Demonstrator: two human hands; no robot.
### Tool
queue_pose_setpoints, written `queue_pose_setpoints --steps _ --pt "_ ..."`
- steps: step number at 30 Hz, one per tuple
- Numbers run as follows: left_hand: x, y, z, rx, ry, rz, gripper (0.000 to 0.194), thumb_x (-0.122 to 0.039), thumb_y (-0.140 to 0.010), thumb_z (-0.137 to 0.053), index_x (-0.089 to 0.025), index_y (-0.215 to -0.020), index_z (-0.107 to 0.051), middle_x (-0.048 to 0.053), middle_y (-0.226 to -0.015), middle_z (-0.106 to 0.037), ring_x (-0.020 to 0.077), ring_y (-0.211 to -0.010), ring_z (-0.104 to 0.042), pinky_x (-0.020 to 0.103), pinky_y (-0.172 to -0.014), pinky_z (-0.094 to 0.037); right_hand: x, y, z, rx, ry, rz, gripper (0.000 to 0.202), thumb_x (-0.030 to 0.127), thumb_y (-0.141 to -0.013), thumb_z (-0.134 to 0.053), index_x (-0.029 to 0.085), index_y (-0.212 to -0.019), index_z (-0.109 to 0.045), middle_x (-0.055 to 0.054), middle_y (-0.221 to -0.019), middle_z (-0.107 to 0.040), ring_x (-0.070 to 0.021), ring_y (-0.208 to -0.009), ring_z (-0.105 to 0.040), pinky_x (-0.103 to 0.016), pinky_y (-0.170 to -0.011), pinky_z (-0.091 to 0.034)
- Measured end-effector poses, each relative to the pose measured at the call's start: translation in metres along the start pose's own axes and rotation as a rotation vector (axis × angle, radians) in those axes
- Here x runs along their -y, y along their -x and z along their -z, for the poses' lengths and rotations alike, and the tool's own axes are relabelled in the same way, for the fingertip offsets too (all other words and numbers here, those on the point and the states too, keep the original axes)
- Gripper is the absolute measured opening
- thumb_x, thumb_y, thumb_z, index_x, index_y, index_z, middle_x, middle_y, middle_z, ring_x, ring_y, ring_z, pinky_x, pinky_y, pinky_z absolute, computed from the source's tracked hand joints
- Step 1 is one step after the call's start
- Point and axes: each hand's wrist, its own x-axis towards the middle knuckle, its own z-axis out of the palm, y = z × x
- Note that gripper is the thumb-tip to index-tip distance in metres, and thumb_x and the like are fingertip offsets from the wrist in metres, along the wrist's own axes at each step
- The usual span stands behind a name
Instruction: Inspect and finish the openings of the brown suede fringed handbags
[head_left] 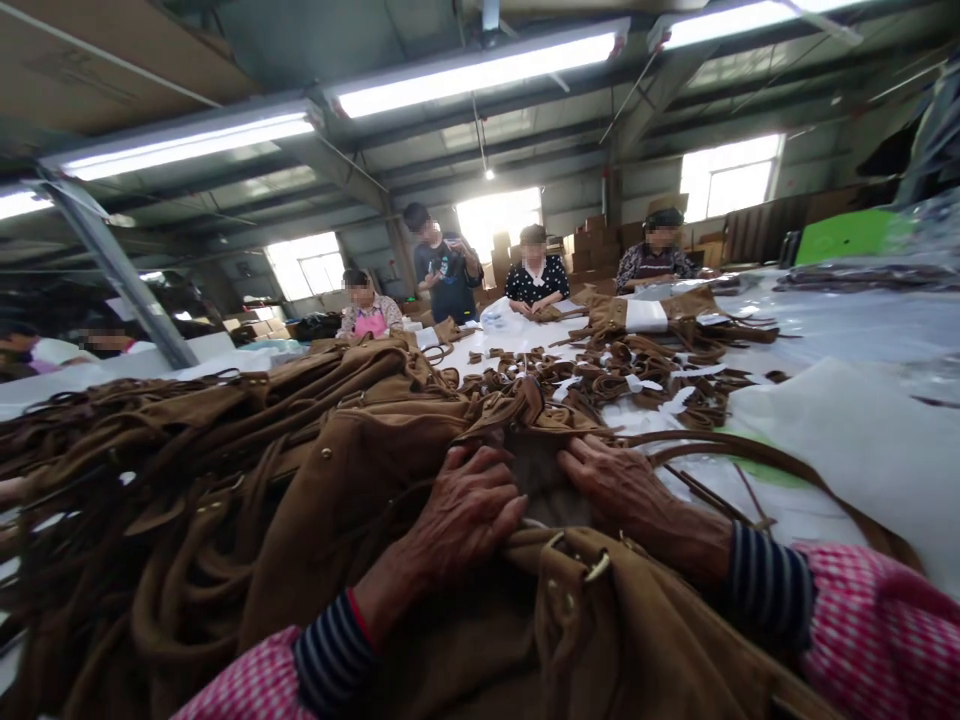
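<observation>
Item, one brown bag (652, 605), lying directly before you at the near edge of the worktop, its mouth parted between your two hands. Your left hand (469, 495): at the left side of the mouth, fingers bent, tips against the fabric; whether they pinch it or only press, one cannot tell. Your right hand (626, 480): opposite, fingertips at the far right of the rim, thumb hidden, grip likewise not to be told. Hands so set apart, presumably, to spread the mouth and bare the inside. Heaped on your left, brown bags (292, 390), overlapping, seemingly stacked there to be within reach. Ahead, brown strap pieces (630, 375) with white paper strips among them, perhaps grouped by those strips, on the white table (870, 315). At right, a translucent sheet (832, 410), possibly a wrapper or cover for the surface. Beyond, several co-workers, one in a dotted top (536, 283) seated at the table. Condition of the bag in hand: mid-brown, matte, soft-looking, slack and creased; lining greyish and shadowed; near side fitted with a tab and bright, gold-toned metal hardware (598, 567); a long brown strap (806, 465) loops away to the right, its attachment unclear; lower body partly in shadow and cut off by the bottom edge of view.
</observation>
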Motion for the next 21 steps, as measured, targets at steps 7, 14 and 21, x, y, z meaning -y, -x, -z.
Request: queue_pose_setpoints --steps 7,14,21 --pt "0.000 -0.007 -0.010 -0.082 0.004 -0.025 0.030 -0.025 -0.104 -0.043 -0.018 -0.079 -0.059 0.001 -0.091 -0.066 0.0198 -0.104 -0.053 0.044 -0.100 -0.029 0.029 -0.032 0.015 0.139 -0.024 0.011 0.020 0.023 -0.097 -0.053 0.014 -0.114 -0.059 -0.012 -0.096 -0.074 -0.0270 -0.085 -0.072 -0.031 -0.062 -0.039" --pt "0.005 -0.007 -0.015 -0.095 0.030 -0.025 0.031 -0.025 -0.105 -0.043 -0.019 -0.080 -0.059 0.000 -0.090 -0.065 0.0187 -0.099 -0.053 0.043 -0.095 -0.029 0.033 -0.037 -0.005 0.112 0.170 0.043 0.026 0.006 -0.100 -0.039 0.013 -0.105 -0.063 -0.016 -0.097 -0.073 -0.0255 -0.082 -0.074 -0.029 -0.057 -0.037" --pt "0.009 -0.006 -0.013 -0.091 0.030 -0.030 0.031 -0.025 -0.107 -0.040 -0.019 -0.083 -0.060 0.001 -0.094 -0.066 0.0195 -0.098 -0.052 0.041 -0.092 -0.030 0.034 -0.046 -0.005 0.122 0.156 0.124 0.025 0.011 -0.103 -0.039 0.012 -0.111 -0.063 -0.015 -0.096 -0.074 -0.0253 -0.078 -0.073 -0.029 -0.055 -0.037"
